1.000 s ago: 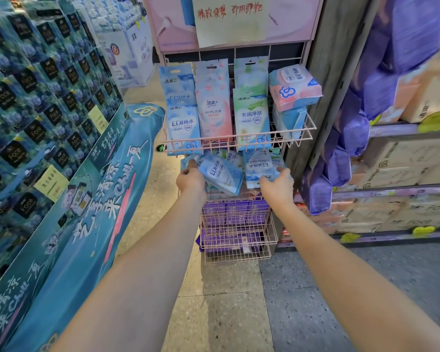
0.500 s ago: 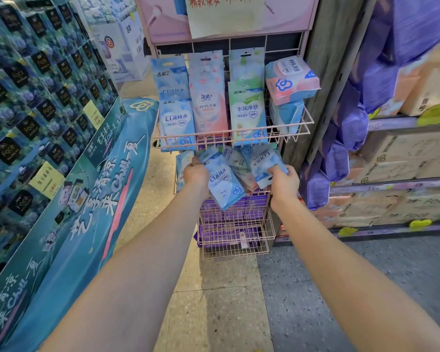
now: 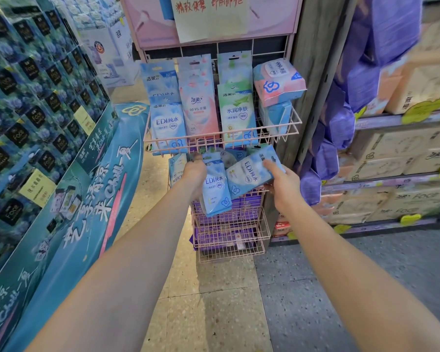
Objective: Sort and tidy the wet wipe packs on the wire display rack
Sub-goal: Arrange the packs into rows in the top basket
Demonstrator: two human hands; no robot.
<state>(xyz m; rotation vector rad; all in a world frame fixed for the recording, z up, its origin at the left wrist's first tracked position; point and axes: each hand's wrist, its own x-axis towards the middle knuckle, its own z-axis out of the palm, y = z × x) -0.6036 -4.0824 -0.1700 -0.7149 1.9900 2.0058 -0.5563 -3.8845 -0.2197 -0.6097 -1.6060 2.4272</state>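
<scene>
A pink wire display rack [image 3: 222, 138] stands ahead, its top basket holding upright blue, pink and green wet wipe packs. At the second basket, my left hand [image 3: 194, 175] grips a blue EDI wipe pack [image 3: 215, 186] that hangs upright below the basket's front rim. My right hand [image 3: 283, 185] holds a second blue EDI pack [image 3: 250, 174], tilted on its side, thumb lying across its top edge. More packs lie jumbled behind both, partly hidden. Purple packs [image 3: 229, 217] fill the lower baskets.
Two bulky wipe packs [image 3: 277, 81] are stacked at the top basket's right end. A tall teal display of boxed tissues [image 3: 36, 102] lines the left side. Shelves of tissue cartons [image 3: 396, 153] and hanging purple packs [image 3: 341, 128] stand to the right. Tiled floor lies below.
Both hands have drawn a blue pack each out of the second basket toward me. The left pack has swung upright; the right pack has turned sideways and moved right.
</scene>
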